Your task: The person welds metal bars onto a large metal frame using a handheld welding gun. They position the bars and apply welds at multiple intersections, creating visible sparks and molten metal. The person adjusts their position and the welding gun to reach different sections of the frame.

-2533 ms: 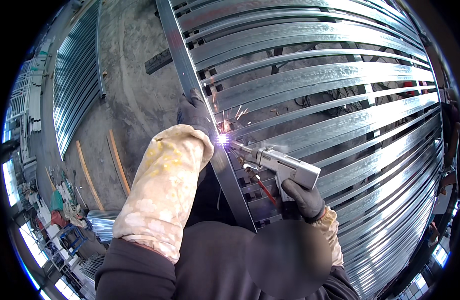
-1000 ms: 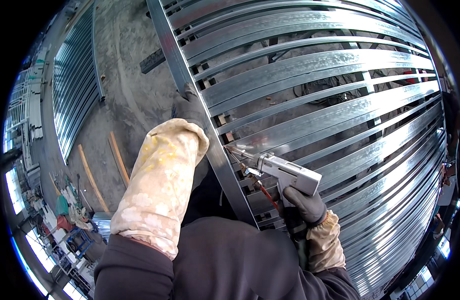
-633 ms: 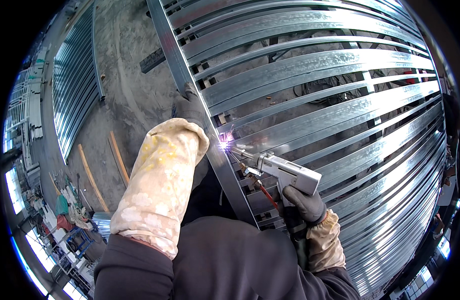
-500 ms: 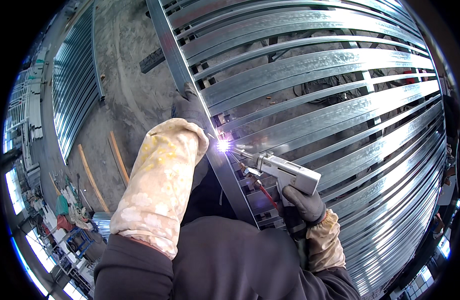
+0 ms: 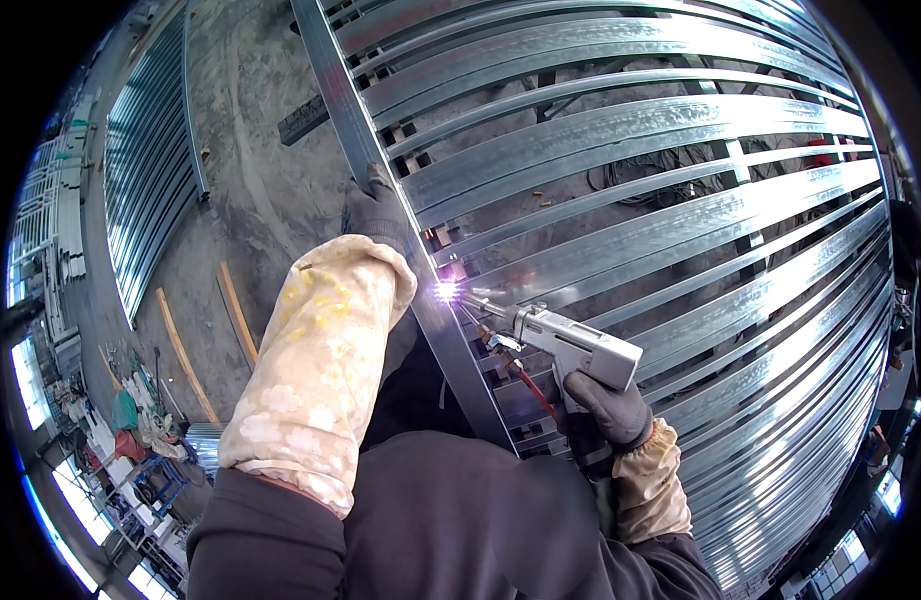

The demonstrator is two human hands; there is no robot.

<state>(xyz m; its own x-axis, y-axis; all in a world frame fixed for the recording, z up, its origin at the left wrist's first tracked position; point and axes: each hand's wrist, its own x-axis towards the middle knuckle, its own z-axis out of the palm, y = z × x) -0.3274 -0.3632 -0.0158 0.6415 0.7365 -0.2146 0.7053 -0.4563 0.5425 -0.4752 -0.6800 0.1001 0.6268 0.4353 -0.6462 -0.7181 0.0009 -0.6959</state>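
In a dark grey glove, my right hand (image 5: 613,410) grips the handle of a silver handheld welding gun (image 5: 581,345). A thin nozzle runs left from the gun to a bright violet-white weld spark (image 5: 448,291) on the inner edge of a galvanized steel side rail (image 5: 449,345). Just above the spark, my gloved left hand (image 5: 381,212) holds that rail at its outer edge; some of its fingers are hidden. Long steel slats (image 5: 621,135) meet the rail from the right. A pale flowered sleeve cover (image 5: 316,360) wraps my left forearm.
Another slatted metal panel (image 5: 151,150) lies on the concrete floor at the far left. Two wooden strips (image 5: 186,355) rest nearer me. Dark cables (image 5: 651,175) are coiled beneath the slats. A red wire feed line (image 5: 534,388) hangs by the gun. Mixed materials fill the lower left.
Both hands and the welding gun stay in nearly the same place. The spark's glow looks a little smaller and pinker.
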